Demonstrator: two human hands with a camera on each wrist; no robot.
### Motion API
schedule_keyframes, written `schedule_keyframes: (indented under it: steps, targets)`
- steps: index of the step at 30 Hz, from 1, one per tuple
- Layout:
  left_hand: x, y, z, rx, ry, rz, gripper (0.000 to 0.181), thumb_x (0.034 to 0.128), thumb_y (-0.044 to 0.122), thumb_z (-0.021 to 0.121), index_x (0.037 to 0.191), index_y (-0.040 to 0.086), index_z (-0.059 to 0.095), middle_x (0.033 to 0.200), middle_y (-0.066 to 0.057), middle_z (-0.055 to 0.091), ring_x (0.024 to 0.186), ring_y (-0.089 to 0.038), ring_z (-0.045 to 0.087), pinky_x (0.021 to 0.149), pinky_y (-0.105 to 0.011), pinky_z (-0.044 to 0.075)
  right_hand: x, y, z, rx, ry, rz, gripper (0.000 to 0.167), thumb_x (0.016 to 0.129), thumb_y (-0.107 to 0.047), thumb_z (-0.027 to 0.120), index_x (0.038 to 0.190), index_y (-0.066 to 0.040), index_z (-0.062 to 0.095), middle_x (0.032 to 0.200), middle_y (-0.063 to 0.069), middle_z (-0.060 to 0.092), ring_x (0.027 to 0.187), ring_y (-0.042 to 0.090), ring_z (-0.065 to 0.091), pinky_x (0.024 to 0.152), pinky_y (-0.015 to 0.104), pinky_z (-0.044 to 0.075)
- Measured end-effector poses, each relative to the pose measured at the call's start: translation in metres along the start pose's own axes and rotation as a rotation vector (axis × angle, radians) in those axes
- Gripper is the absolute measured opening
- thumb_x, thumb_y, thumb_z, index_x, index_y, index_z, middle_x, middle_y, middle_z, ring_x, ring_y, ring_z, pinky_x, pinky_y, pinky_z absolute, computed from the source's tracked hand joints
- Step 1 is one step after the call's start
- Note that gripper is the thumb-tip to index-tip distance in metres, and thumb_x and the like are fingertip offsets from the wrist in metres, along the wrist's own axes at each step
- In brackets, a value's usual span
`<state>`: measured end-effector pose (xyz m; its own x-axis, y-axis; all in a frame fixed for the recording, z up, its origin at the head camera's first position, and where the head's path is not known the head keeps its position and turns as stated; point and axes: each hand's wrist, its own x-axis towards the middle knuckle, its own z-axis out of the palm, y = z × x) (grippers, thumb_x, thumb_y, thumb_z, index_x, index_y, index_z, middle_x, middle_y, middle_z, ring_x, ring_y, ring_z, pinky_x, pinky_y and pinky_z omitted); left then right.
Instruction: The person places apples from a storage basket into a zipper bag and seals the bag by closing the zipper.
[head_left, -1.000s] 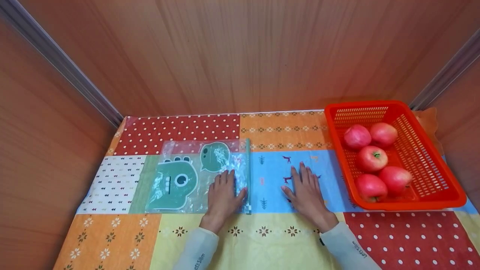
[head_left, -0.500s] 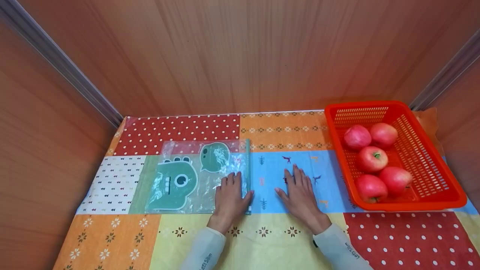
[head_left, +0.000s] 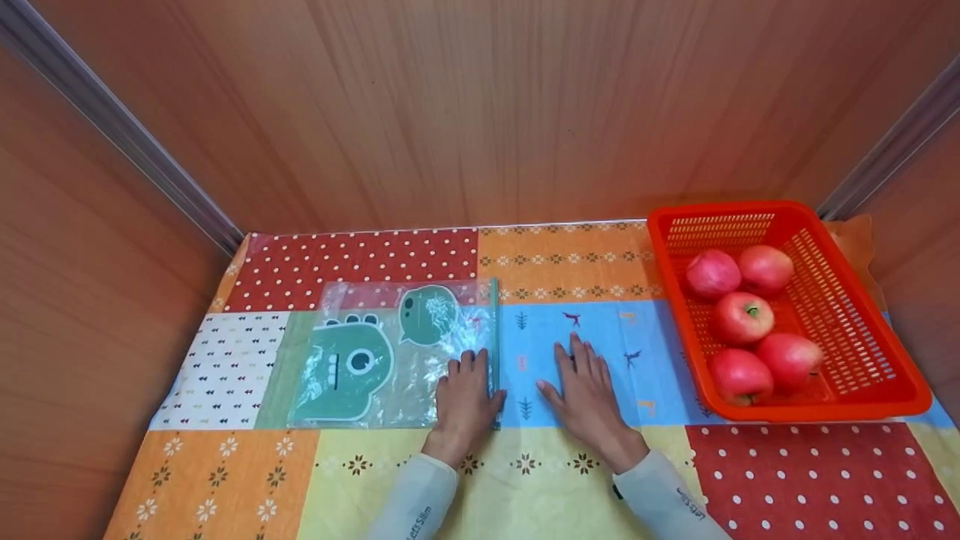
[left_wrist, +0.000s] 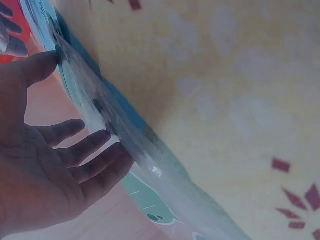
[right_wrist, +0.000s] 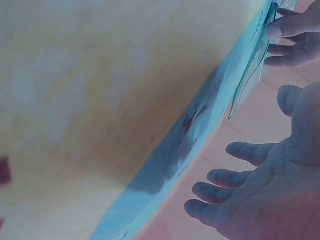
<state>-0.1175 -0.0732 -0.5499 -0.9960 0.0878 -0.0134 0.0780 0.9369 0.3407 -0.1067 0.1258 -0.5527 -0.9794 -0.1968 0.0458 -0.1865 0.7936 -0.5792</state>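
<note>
A clear zip bag (head_left: pixel 420 375) printed with green cartoon faces lies flat on the patchwork cloth, its green slider strip (head_left: pixel 494 322) along the right side. My left hand (head_left: pixel 465 405) is over the bag's right part, near that strip, with relaxed fingers; the left wrist view shows its fingertips at the bag (left_wrist: pixel 150 170) and nothing gripped. Just right of the bag, my right hand (head_left: pixel 592 401) is spread above the blue patch of cloth, holding nothing. In the right wrist view the right hand's fingers (right_wrist: pixel 240 152) are apart from the bag.
A red plastic basket (head_left: pixel 862 300) stands at the right, holding several red apples (head_left: pixel 742 318). Wooden panels (head_left: pixel 480 112) enclose the back and both sides. The patchwork cloth (head_left: pixel 420 495) covers the table.
My left hand has slid right and slightly nearer to me, toward the bag's slider strip. My right hand has moved left, closer to the bag. Basket and apples stay put.
</note>
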Motion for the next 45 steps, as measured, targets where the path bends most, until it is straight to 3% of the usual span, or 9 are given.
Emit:
schedule_keyframes:
  steps: [8,14,25,33,38,45]
  targets:
    - [-0.002,0.002,-0.002,-0.079,0.008,0.004,0.057,0.0973,0.022,0.077,0.147,0.003,0.058,0.134,-0.019,0.063,0.116,-0.037,0.063,0.088,-0.058,0.062,0.0,-0.007,0.006,0.008,-0.018,-0.016,0.065,0.107,-0.029,0.063,0.155,0.01,0.043,0.166,0.034,0.027,0.154,0.054,0.025,0.125,0.07,0.018]
    - [-0.002,0.005,-0.004,-0.125,0.036,0.002,0.047,0.0975,0.008,0.072,0.143,0.001,0.061,0.123,-0.02,0.069,0.108,-0.037,0.068,0.087,-0.058,0.062,-0.001,-0.011,0.011,0.031,-0.019,-0.033,0.061,0.107,-0.026,0.063,0.153,0.01,0.045,0.164,0.034,0.032,0.152,0.053,0.029,0.124,0.07,0.021]
    - [-0.004,0.009,-0.004,-0.24,0.091,-0.001,0.04,0.0987,-0.006,0.065,0.138,0.0,0.064,0.118,-0.022,0.073,0.104,-0.038,0.075,0.089,-0.05,0.064,0.006,-0.022,0.019,0.06,0.075,-0.034,0.052,0.102,-0.018,0.071,0.145,0.007,0.056,0.15,0.029,0.052,0.14,0.046,0.048,0.115,0.065,0.039]
    - [-0.008,0.016,-0.007,-0.377,0.054,0.009,0.035,0.0989,-0.008,0.065,0.133,-0.002,0.066,0.119,-0.02,0.073,0.112,-0.035,0.073,0.098,-0.05,0.06,0.009,-0.028,0.023,0.169,0.135,-0.059,0.04,0.1,-0.01,0.072,0.137,0.004,0.061,0.135,0.021,0.06,0.127,0.039,0.059,0.109,0.058,0.051]
    - [-0.009,0.021,-0.006,-0.371,0.064,0.028,0.032,0.0948,-0.012,0.067,0.126,-0.004,0.071,0.112,-0.018,0.073,0.106,-0.034,0.074,0.094,-0.048,0.062,0.01,-0.032,0.024,0.234,0.104,-0.031,0.04,0.102,-0.009,0.07,0.139,0.001,0.06,0.135,0.018,0.06,0.12,0.034,0.063,0.107,0.055,0.054]
    - [-0.014,0.025,-0.003,-0.336,0.117,0.088,0.028,0.0938,-0.011,0.07,0.122,-0.005,0.072,0.107,-0.016,0.072,0.101,-0.033,0.075,0.09,-0.045,0.064,0.01,-0.032,0.026,0.279,0.111,-0.067,0.036,0.101,-0.002,0.068,0.136,0.002,0.062,0.123,0.016,0.063,0.097,0.027,0.065,0.088,0.047,0.061]
